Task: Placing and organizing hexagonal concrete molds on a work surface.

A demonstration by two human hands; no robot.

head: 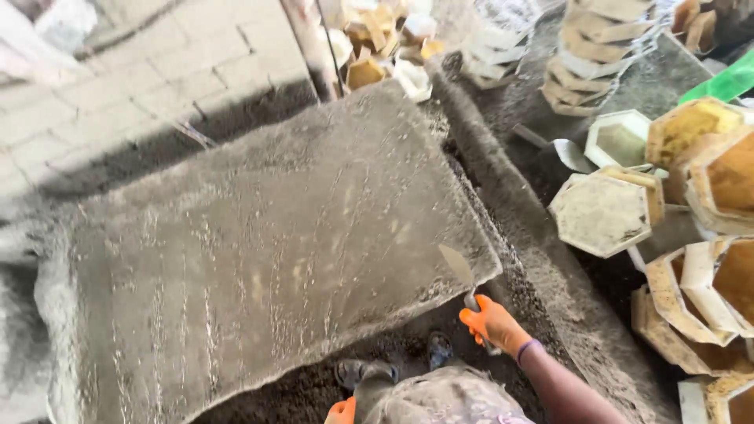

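My right hand [493, 323], in an orange glove, grips the handle of a trowel [458, 266] whose grey blade rests on the near right corner of a large cement-coated table [259, 243]. Only a bit of my left hand [342, 411], also orange-gloved, shows at the bottom edge beside my dusty trouser leg; what it holds is hidden. My shoes [357, 371] stand on loose grey mortar below the table's edge.
Hexagonal plastic moulds [605, 212] lie in a heap at the right, with more stacked at the back [593, 47]. A shovel blade [567, 153] rests near them. A metal post [310, 43] rises behind the table. Paved brick ground [133, 78] lies at the far left.
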